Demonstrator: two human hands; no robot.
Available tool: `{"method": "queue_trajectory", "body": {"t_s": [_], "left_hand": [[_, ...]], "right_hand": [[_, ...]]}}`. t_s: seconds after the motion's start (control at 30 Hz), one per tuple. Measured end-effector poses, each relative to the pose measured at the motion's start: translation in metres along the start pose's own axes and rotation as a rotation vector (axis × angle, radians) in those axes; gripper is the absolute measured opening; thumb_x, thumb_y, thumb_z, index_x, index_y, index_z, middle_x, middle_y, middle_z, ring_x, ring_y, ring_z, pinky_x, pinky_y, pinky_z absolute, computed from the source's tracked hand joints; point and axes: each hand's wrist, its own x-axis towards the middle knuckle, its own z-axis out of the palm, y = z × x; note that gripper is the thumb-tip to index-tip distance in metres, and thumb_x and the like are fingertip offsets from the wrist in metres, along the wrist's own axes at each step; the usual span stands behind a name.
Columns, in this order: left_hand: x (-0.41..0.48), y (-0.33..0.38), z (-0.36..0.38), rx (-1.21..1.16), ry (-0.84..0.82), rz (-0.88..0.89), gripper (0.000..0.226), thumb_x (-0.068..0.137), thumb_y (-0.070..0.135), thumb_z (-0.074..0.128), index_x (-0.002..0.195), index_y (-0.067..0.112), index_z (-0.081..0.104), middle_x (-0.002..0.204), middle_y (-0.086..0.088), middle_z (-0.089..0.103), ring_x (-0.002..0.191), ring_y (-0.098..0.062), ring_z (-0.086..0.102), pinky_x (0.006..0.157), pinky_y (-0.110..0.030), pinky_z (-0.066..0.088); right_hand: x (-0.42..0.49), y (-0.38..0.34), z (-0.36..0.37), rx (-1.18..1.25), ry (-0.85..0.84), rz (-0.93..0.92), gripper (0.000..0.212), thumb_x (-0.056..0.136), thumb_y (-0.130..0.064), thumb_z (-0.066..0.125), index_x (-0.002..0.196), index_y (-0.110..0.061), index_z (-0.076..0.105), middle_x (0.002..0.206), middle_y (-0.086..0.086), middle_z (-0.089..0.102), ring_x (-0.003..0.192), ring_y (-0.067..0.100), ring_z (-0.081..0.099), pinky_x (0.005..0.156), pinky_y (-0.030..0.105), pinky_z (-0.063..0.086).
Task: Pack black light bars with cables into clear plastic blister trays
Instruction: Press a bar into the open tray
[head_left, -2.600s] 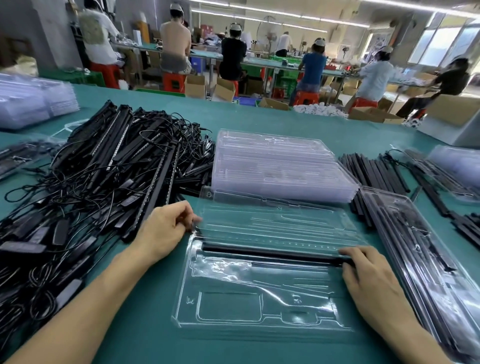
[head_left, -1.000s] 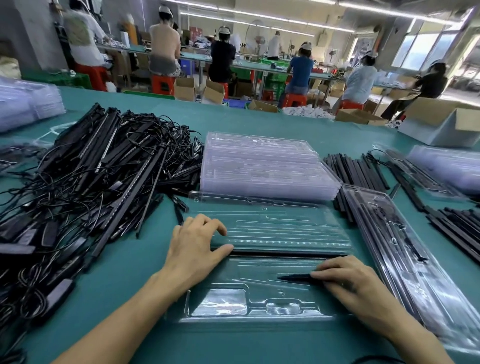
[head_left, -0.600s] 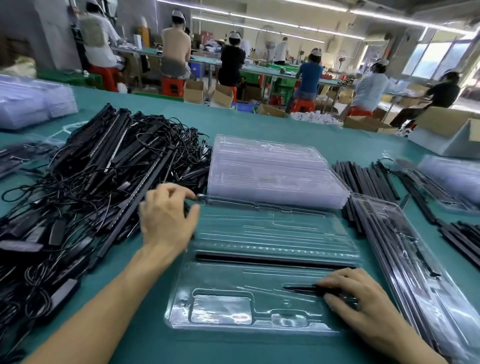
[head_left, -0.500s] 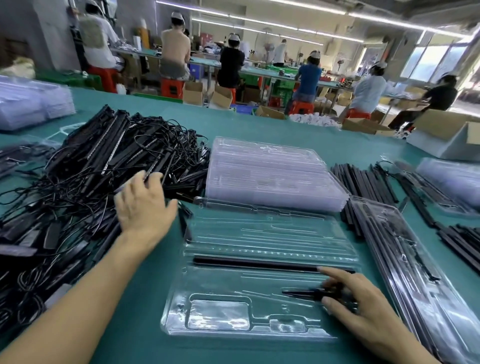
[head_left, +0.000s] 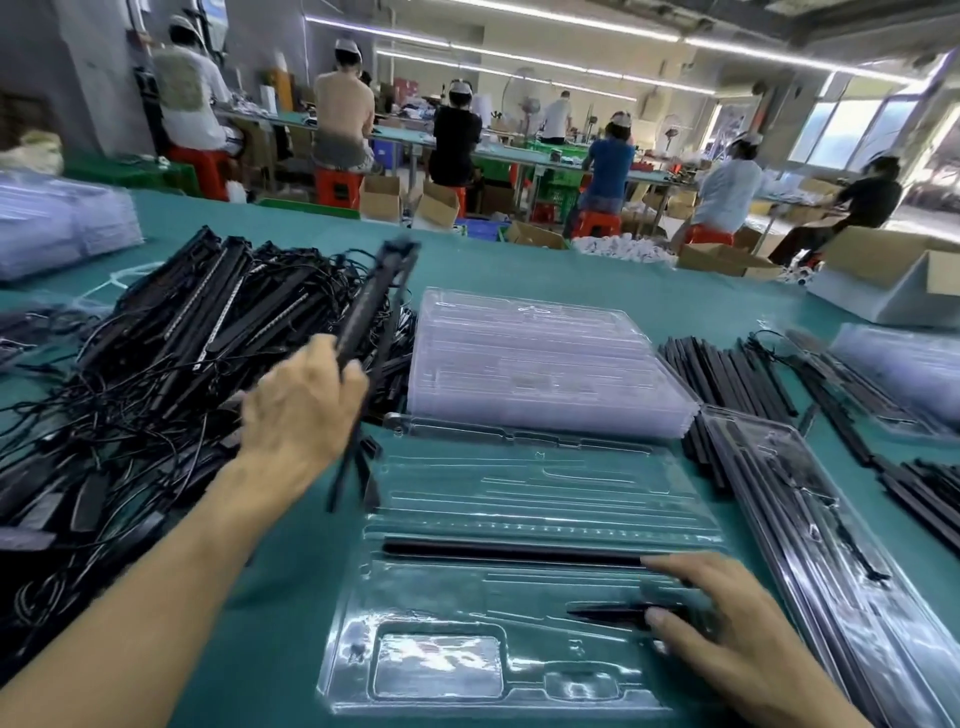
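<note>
An open clear blister tray (head_left: 498, 670) lies on the green table in front of me. One black bar (head_left: 509, 551) sits in its long slot. My right hand (head_left: 727, 639) rests on the tray's right side, fingers pressing a small black piece (head_left: 602, 614) into a recess. My left hand (head_left: 306, 410) grips a black light bar (head_left: 374, 296), lifted above the pile and tilted away from me, blurred by motion. Its cable end (head_left: 345, 467) hangs below my hand.
A big tangled pile of light bars with cables (head_left: 156, 374) fills the left. A stack of clear trays (head_left: 540, 364) stands behind the open tray. Packed trays (head_left: 841, 561) and loose black bars (head_left: 727, 374) lie at the right. People work at benches behind.
My left hand went from the tray's left edge into the pile and lifted out a light bar. My right hand stayed on the tray's right side, on the small black piece.
</note>
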Motion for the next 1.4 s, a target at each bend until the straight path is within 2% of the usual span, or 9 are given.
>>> {"method": "queue_trajectory", "body": {"t_s": [0.13, 0.3, 0.53, 0.7, 0.77, 0.9, 1.1, 1.2, 1.4], "left_hand": [[-0.016, 0.048, -0.013, -0.106, -0.171, 0.212, 0.032, 0.103, 0.044, 0.034, 0.096, 0.015, 0.048, 0.065, 0.005, 0.054, 0.049, -0.015, 0.052, 0.042, -0.028, 0.033], [-0.044, 0.083, -0.013, -0.262, -0.263, 0.167, 0.041, 0.098, 0.048, 0.033, 0.104, 0.013, 0.053, 0.089, -0.018, 0.069, 0.083, -0.043, 0.063, 0.066, -0.045, 0.047], [-0.056, 0.085, -0.021, -0.268, -0.268, 0.274, 0.055, 0.095, 0.057, 0.016, 0.105, 0.018, 0.054, 0.089, -0.011, 0.067, 0.088, -0.04, 0.061, 0.067, -0.044, 0.043], [-0.029, 0.048, -0.011, -0.225, -0.008, 0.075, 0.045, 0.095, 0.054, 0.027, 0.088, 0.024, 0.059, 0.082, 0.001, 0.067, 0.077, -0.031, 0.061, 0.065, -0.041, 0.049], [-0.004, 0.022, 0.004, -0.101, -0.007, -0.003, 0.024, 0.095, 0.043, 0.047, 0.103, 0.026, 0.062, 0.104, -0.004, 0.066, 0.094, -0.03, 0.059, 0.077, -0.041, 0.049], [0.046, -0.022, 0.037, 0.203, -0.272, -0.161, 0.068, 0.093, 0.05, 0.057, 0.148, 0.022, 0.03, 0.152, -0.008, 0.034, 0.135, -0.032, 0.036, 0.107, -0.047, 0.033], [0.068, -0.03, 0.055, 0.244, -0.127, -0.02, 0.06, 0.095, 0.026, 0.061, 0.138, 0.023, 0.02, 0.112, -0.015, 0.053, 0.091, -0.037, 0.06, 0.069, -0.047, 0.051], [0.062, -0.048, 0.041, 0.226, 0.22, 0.294, 0.06, 0.075, -0.011, 0.07, 0.117, 0.017, 0.038, 0.086, -0.018, 0.051, 0.065, -0.036, 0.054, 0.046, -0.042, 0.047], [0.051, -0.069, 0.026, 0.11, 0.487, 0.704, 0.064, 0.069, -0.014, 0.074, 0.118, 0.021, 0.053, 0.072, -0.012, 0.056, 0.053, -0.027, 0.053, 0.045, -0.038, 0.049]], "right_hand": [[0.028, -0.048, -0.003, 0.382, 0.173, 0.047, 0.052, 0.077, -0.053, 0.073, 0.124, -0.04, 0.056, 0.11, -0.018, 0.067, 0.108, 0.0, 0.06, 0.088, 0.018, 0.045], [0.093, -0.118, -0.004, 1.147, -0.091, 0.2, 0.114, 0.043, -0.067, 0.086, 0.141, -0.044, 0.031, 0.125, 0.001, 0.063, 0.108, 0.02, 0.068, 0.097, 0.038, 0.051], [0.168, -0.181, 0.001, 1.443, -0.05, 0.396, 0.025, 0.085, -0.024, 0.073, 0.094, -0.005, 0.06, 0.072, 0.01, 0.069, 0.061, 0.026, 0.069, 0.061, 0.037, 0.061], [0.185, -0.177, -0.008, 1.657, 0.085, 0.403, 0.027, 0.096, -0.02, 0.06, 0.073, -0.016, 0.047, 0.049, -0.006, 0.036, 0.033, 0.005, 0.032, 0.038, 0.016, 0.035], [0.182, -0.171, -0.02, 1.724, 0.013, 0.355, 0.03, 0.097, -0.021, 0.055, 0.071, -0.018, 0.041, 0.047, -0.008, 0.029, 0.033, 0.002, 0.025, 0.033, 0.014, 0.028], [0.166, -0.169, -0.053, 1.767, -0.09, 0.097, 0.025, 0.09, -0.025, 0.055, 0.07, -0.02, 0.04, 0.044, -0.012, 0.025, 0.032, 0.0, 0.023, 0.031, 0.011, 0.025], [0.16, -0.143, -0.102, 1.845, -0.059, -0.185, 0.023, 0.086, -0.027, 0.058, 0.067, -0.019, 0.048, 0.044, -0.011, 0.033, 0.034, 0.002, 0.03, 0.035, 0.009, 0.03], [0.172, -0.105, -0.114, 2.126, 0.171, 0.024, 0.033, 0.089, -0.022, 0.061, 0.062, -0.016, 0.043, 0.045, -0.01, 0.033, 0.033, 0.004, 0.032, 0.04, 0.008, 0.029], [0.189, -0.063, -0.094, 2.145, 0.62, 0.247, 0.056, 0.1, -0.022, 0.05, 0.046, -0.014, 0.04, 0.04, -0.009, 0.03, 0.03, 0.004, 0.03, 0.047, 0.012, 0.036]]}}
